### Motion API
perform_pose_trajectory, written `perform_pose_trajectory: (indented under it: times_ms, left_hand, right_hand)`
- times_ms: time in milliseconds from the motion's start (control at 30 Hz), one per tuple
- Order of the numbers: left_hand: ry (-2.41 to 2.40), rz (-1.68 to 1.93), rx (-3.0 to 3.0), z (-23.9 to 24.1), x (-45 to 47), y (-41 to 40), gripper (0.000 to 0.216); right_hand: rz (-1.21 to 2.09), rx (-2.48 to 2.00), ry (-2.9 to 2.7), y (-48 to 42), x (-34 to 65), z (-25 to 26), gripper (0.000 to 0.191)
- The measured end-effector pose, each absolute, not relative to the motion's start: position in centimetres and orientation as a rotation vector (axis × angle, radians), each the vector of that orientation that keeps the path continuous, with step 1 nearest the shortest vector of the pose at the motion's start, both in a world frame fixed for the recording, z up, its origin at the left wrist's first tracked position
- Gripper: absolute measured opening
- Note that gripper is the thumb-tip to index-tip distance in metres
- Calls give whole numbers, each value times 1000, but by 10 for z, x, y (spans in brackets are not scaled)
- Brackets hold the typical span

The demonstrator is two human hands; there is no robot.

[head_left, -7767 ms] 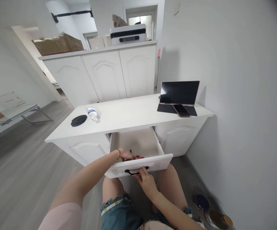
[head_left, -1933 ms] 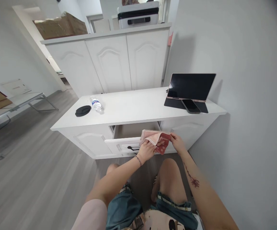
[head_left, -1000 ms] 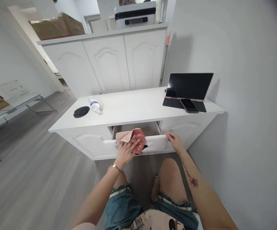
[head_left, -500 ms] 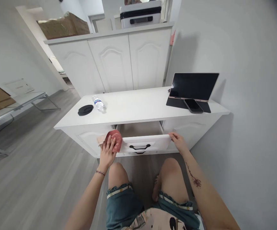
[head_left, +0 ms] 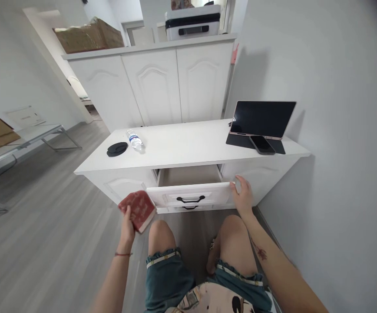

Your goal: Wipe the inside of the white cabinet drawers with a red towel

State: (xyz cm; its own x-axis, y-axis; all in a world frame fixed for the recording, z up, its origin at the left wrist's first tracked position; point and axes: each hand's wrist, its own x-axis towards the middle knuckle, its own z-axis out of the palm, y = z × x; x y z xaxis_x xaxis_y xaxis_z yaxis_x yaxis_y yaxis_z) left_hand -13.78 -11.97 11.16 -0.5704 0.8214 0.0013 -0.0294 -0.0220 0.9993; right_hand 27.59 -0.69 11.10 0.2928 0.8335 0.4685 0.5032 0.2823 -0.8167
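Observation:
My left hand (head_left: 128, 224) grips a folded red cloth (head_left: 138, 209) and holds it up left of the open drawer (head_left: 190, 194), clear of the cabinet. The drawer of the low white cabinet (head_left: 188, 153) is pulled partly out, with a black handle (head_left: 190, 199) on its front. My right hand (head_left: 243, 195) rests against the right end of the drawer front, fingers spread. My knees sit just in front of the drawer.
On the cabinet top lie a water bottle (head_left: 134, 139), a black round lid (head_left: 117, 149), a tablet on a stand (head_left: 262, 120) and a phone (head_left: 262, 144). A taller white cupboard (head_left: 156, 84) stands behind. A wall is close on the right; grey floor stretches left.
My left hand has carried the red cloth off the drawer front, leftward and down toward me. My right hand stays at the drawer's right end.

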Motion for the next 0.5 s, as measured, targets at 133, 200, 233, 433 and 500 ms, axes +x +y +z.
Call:
perform_pose_trajectory:
  times_ms: [133, 200, 233, 433, 500]
  left_hand:
    - [1412, 1824, 264, 110, -149, -167, 45]
    - [1398, 1868, 180, 106, -151, -190, 38]
    - [1377, 1874, 153, 103, -150, -201, 34]
    - [833, 1881, -11, 100, -113, -236, 28]
    - [744, 1812, -73, 102, -97, -238, 30]
  right_hand:
    - [262, -1272, -1588, -42, 232, 103, 33]
    - [444, -1184, -1831, -56, 205, 92, 33]
    - [504, -1166, -1900, -60, 192, 86, 34]
    - [564, -1236, -1924, -60, 147, 63, 35]
    - [574, -1255, -1902, -52, 147, 62, 32]
